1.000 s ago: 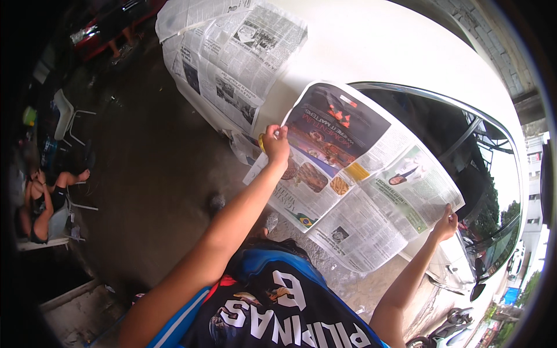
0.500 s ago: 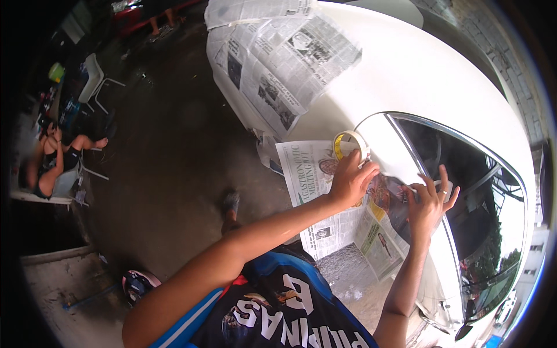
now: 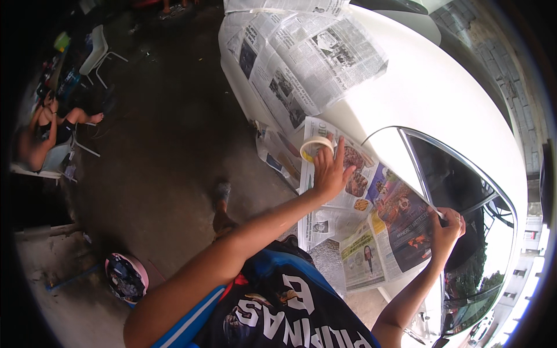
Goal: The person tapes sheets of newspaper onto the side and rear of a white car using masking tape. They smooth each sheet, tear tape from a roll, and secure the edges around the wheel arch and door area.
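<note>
A printed newspaper sheet [image 3: 400,203] lies against the side of a white car [image 3: 447,75], its upper edge running toward the window. My left hand [image 3: 331,174] is on the sheet's far left part, with a roll of masking tape [image 3: 317,140] hooked on its fingers; the index finger stretches out along the paper. At the sheet's right edge, beside the window trim, my right hand [image 3: 445,232] is closed in a pinch on the paper, where a small pale strip shows. More newspaper [image 3: 301,75] covers the car's far end.
The dark side window [image 3: 449,171] is right of the sheet. On the left, a person [image 3: 52,130] sits on a chair near another pale chair [image 3: 96,52]. A pink-rimmed helmet-like object [image 3: 127,278] rests on the floor at lower left. A block wall [image 3: 499,69] rises beyond the car.
My left hand has moved left and up, its fingers spreading over the paper with the tape roll. My right hand has gone down and right, closing on the sheet's edge. The sheet now lies flatter.
</note>
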Tool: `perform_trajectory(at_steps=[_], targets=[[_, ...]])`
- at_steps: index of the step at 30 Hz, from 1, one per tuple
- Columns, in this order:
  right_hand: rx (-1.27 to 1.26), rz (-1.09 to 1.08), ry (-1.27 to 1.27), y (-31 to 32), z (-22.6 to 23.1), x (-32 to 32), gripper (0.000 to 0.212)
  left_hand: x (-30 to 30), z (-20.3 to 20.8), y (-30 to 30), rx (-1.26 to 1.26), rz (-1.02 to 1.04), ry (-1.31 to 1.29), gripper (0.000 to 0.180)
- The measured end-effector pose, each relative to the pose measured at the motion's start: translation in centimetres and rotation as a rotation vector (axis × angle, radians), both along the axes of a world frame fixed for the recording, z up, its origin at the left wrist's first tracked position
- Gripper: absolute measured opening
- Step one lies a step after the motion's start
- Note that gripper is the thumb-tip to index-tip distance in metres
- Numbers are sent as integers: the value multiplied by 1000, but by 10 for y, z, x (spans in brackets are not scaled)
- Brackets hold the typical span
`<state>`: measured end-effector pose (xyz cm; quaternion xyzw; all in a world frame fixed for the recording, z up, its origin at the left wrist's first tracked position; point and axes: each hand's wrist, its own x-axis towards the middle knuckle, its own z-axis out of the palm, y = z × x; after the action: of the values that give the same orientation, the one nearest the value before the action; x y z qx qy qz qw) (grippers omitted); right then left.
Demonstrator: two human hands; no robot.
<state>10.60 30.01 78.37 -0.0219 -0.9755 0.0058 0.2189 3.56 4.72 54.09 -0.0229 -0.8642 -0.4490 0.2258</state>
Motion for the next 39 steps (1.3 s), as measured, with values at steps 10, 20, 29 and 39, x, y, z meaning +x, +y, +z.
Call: perform_trajectory(at_steps=[10, 20, 29, 39], targets=[[-284, 337, -577, -30, 22, 93, 23, 38, 14, -79, -121, -101, 82, 44], [101, -385, 219, 17, -30, 51, 16, -83, 85, -64, -462, -313, 413, 11], [78, 654, -101, -131, -152, -36, 50, -128, 104, -51, -539, -357, 521, 15], [422, 657, -222, -114, -155, -130, 80, 20, -9, -103, -90, 107, 38, 68]])
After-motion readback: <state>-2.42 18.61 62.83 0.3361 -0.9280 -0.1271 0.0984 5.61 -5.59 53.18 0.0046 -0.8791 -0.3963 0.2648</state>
